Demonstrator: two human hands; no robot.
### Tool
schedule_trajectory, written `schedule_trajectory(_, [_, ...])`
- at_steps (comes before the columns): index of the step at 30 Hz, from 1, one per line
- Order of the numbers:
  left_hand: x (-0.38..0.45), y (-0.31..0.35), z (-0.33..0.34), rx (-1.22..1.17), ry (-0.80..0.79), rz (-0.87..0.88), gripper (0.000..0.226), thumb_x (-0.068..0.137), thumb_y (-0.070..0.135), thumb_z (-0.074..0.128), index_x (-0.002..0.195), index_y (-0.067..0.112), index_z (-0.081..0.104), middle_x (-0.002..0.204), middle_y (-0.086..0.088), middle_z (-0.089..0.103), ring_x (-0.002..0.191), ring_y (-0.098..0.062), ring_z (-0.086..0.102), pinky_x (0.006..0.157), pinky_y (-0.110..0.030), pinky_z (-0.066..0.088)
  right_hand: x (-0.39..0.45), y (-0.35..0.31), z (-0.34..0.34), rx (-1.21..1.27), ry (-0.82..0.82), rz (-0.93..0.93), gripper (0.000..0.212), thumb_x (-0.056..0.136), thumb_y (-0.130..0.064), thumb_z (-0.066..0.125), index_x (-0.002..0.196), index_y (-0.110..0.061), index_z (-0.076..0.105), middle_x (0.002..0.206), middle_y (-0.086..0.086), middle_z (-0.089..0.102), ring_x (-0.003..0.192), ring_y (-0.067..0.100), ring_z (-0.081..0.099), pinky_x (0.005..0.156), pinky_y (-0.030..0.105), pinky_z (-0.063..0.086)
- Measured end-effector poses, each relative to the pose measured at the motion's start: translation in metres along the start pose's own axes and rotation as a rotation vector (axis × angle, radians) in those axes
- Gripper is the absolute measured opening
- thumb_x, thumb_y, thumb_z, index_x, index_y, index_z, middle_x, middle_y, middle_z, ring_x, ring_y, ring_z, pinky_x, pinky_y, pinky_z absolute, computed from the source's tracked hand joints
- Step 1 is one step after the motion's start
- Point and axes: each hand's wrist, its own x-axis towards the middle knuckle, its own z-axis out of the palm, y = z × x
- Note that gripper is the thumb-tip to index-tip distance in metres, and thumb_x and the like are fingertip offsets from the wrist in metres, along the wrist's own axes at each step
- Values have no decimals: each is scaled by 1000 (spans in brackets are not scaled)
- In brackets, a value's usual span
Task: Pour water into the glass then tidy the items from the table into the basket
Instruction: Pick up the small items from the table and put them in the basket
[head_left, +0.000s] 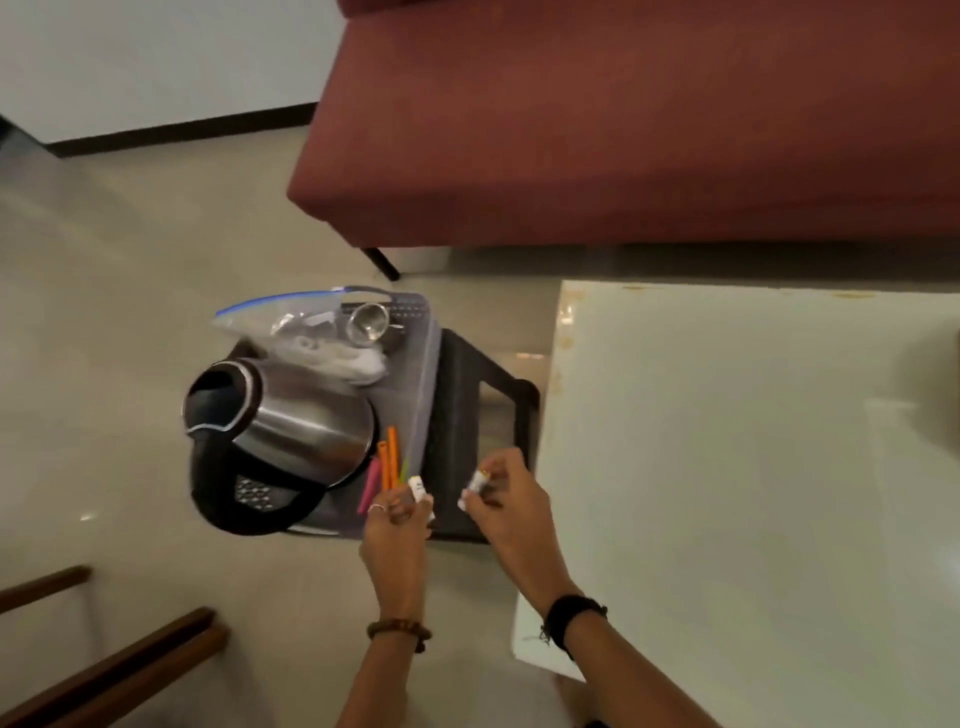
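Both hands hover over the near end of the basket (415, 374), which sits on a dark stool (467, 415) just beside the table (727, 441). The left hand (400, 525) pinches a small white tube (417, 488) and appears to hold the orange straws (388, 457) too, their tips pointing into the basket, so they look ready to drop. The right hand (506, 499) curls its fingers round a second white tube (474, 488), held above the stool's edge, not yet over the basket. Low and close like this, both loads should land inside rather than bounce out, I'd say.

Already in the basket: the kettle (280, 431), lying tilted and filling most of the near half, a zip bag (280, 317), white cloth (343, 358) and a steel cup (366, 322) on its side. I cannot spot the glass. The kettle's bulk is the obstacle, leaving only a narrow strip along the right wall. A red sofa (623, 130) stands beyond.
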Motion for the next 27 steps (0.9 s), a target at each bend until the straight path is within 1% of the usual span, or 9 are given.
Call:
schedule_trajectory(3, [53, -11, -30, 147, 77, -34, 17, 82, 10, 64, 99, 8, 62, 90, -9, 66, 88, -25, 61, 74, -28, 50, 35, -16, 58, -78, -115, -67, 28, 85, -15, 61, 81, -34, 40, 82, -2, 60, 76, 15, 64, 64, 21, 52])
schedule_trajectory(5, [86, -19, -40, 265, 18, -82, 20, 82, 11, 63, 102, 7, 61, 96, -12, 66, 93, -27, 62, 84, -36, 50, 55, -19, 92, -275, -119, -141, 21, 86, -18, 58, 85, -28, 40, 80, -2, 59, 73, 16, 60, 56, 19, 44])
schedule_trajectory(8, [113, -30, -42, 529, -103, -29, 13, 86, 12, 56, 96, 5, 62, 98, -16, 66, 94, -30, 61, 79, -34, 47, 75, -9, 127, -860, -107, -308, 22, 88, -10, 47, 110, -14, 46, 102, 9, 59, 96, 29, 54, 74, 34, 42])
schedule_trajectory(11, [124, -37, -38, 704, -207, 64, 11, 88, 9, 50, 93, 1, 57, 97, -19, 65, 93, -34, 60, 83, -42, 50, 84, 1, 142, -1227, -207, -324, 24, 90, -9, 43, 113, -11, 49, 113, 10, 53, 106, 32, 46, 83, 39, 37])
schedule_trajectory(14, [118, -39, -40, 817, -181, 193, 15, 89, 9, 50, 101, 3, 54, 107, -15, 59, 97, -29, 57, 85, -40, 50, 81, 5, 141, -1193, -217, -378, 18, 92, -12, 43, 104, -10, 56, 107, 11, 56, 103, 31, 47, 82, 40, 37])
schedule_trajectory(16, [101, -33, -40, 719, -84, 328, 14, 90, 12, 51, 103, 8, 54, 105, -9, 54, 96, -25, 54, 76, -35, 51, 76, 5, 128, -1083, -199, -426, 21, 96, -17, 38, 104, -9, 56, 106, 11, 56, 100, 29, 50, 82, 40, 39])
schedule_trajectory(18, [74, -19, -29, 584, -79, 453, 6, 90, 13, 52, 96, 11, 55, 94, -4, 54, 86, -21, 56, 66, -24, 48, 70, 4, 97, -996, -109, -452, 23, 97, -22, 36, 100, -12, 57, 101, 9, 58, 93, 25, 52, 79, 38, 42])
schedule_trajectory(22, [-7, -1, 23, 620, -214, 697, 7, 86, 6, 60, 92, 8, 63, 89, -7, 63, 83, -21, 58, 72, -25, 46, 38, 9, -11, -958, 187, -340, 9, 87, -16, 57, 82, -12, 62, 77, 5, 63, 71, 22, 59, 61, 33, 50])
schedule_trajectory(27, [-150, 36, 129, 686, -543, 970, 18, 79, 4, 68, 94, 13, 68, 92, 1, 69, 84, -18, 64, 70, -27, 54, -45, 28, -194, -1056, 401, -72, 9, 72, -9, 72, 70, -15, 65, 62, -2, 61, 55, 18, 59, 49, 29, 48])
